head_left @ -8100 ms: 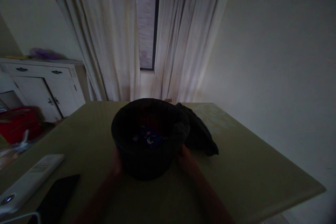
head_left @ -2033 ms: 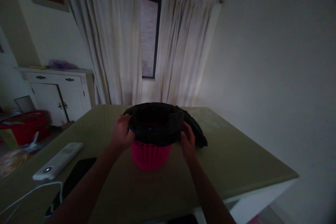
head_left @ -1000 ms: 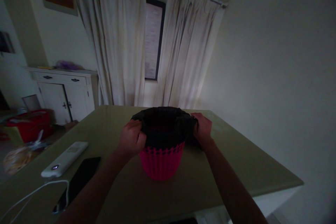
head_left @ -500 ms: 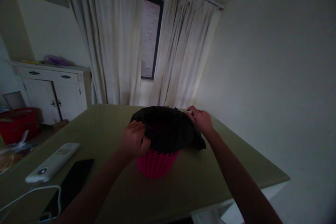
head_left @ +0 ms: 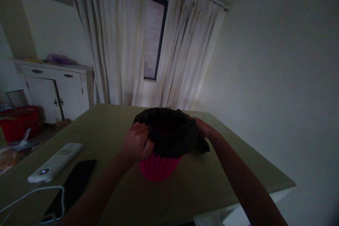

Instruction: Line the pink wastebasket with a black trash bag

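Observation:
A pink slatted basket [head_left: 159, 168] stands upright on the table, with a black garbage bag [head_left: 172, 144] lining it and folded down over its upper part. My left hand [head_left: 139, 141] is closed in a fist on the bag's near left rim. At the right rim, my right hand [head_left: 203, 128] grips the bag; its fingertips are partly hidden by the black plastic. The basket's inside is dark, and what lies in it cannot be made out. More black plastic [head_left: 202, 144] rests on the table to the right, below my right hand.
On the green table [head_left: 113, 123], a white power bank [head_left: 55, 162] and a black phone [head_left: 72, 187] lie at the left, with a white cable [head_left: 39, 189] beside them. Behind stand a white cabinet [head_left: 45, 95] and curtains [head_left: 119, 42]. A red bag [head_left: 21, 123] sits left.
The bag was wrapped far down over the basket; its rim was pulled up, baring pink slats, then spread rightward. In the last half second my right hand has lowered a little at the right rim.

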Available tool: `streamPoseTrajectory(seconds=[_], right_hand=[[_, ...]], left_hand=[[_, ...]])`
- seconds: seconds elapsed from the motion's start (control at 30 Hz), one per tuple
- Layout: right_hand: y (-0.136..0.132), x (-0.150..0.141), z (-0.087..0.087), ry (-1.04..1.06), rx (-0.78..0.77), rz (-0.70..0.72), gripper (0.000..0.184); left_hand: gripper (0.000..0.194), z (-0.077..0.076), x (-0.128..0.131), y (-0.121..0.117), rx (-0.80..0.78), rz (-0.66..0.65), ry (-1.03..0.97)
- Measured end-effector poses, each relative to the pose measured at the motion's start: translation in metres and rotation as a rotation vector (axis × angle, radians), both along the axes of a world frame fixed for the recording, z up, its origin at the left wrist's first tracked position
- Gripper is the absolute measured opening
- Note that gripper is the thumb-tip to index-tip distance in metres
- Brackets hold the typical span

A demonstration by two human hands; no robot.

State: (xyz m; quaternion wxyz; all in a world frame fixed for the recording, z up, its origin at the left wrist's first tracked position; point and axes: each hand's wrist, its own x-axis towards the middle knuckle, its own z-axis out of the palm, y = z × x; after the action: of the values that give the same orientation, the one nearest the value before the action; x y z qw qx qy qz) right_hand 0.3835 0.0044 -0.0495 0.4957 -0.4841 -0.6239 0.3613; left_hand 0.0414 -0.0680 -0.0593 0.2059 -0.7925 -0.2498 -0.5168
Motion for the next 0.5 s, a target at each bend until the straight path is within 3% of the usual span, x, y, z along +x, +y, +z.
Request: streamPoseTrajectory(seconds=[0.1, 0.17, 0.3, 0.43, 0.5], right_hand=[[0.009, 0.000, 0.009, 0.138, -0.123, 0.041, 0.036], [0.018, -0.003, 0.020, 0.152, 0.008, -0.004, 0.045], [0.029, -0.027, 0.052, 0.032, 0.282, 0.038, 0.036], [0.018, -0.065, 0.086, 0.054, 0.369, 0.217, 0.035], [0.007, -0.077, 0.102, 0.122, 0.431, 0.224, 0.034]], left_hand=[[0.023, 0.001, 0.000, -0.001, 0.008, 0.017, 0.013], [0.023, 0.001, 0.001, -0.001, 0.013, 0.022, 0.021], [0.024, 0.001, 0.003, -0.001, 0.016, 0.034, 0.021], [0.025, 0.002, 0.005, -0.002, 0.022, 0.054, 0.017], [0.024, 0.003, 0.005, -0.003, 0.015, 0.065, 0.022]])
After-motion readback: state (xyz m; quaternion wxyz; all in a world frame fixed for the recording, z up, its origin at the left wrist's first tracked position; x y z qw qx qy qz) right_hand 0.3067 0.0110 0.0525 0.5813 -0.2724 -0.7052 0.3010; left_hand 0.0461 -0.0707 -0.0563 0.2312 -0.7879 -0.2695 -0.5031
